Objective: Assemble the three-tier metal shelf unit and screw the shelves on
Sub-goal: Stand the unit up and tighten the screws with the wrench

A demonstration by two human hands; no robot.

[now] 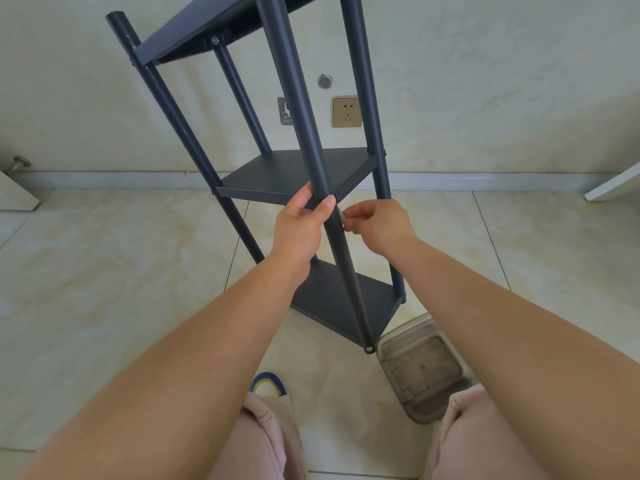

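Observation:
A dark grey three-tier metal shelf unit (294,174) stands tilted on the tiled floor, with several round posts and three flat shelves. My left hand (301,223) grips the nearest post (304,133) just below the middle shelf (277,171). My right hand (377,226) is curled beside the same post and pinches a small silvery part against it, at the corner of the middle shelf. The part itself is mostly hidden by my fingers. The bottom shelf (332,299) lies behind my left wrist. The top shelf (207,26) is near the upper edge.
A clear plastic container (420,365) sits on the floor right of the post's foot. My knees in pink trousers and a blue-and-yellow slipper (268,382) are at the bottom. The wall behind has a power socket (347,111) and a skirting board.

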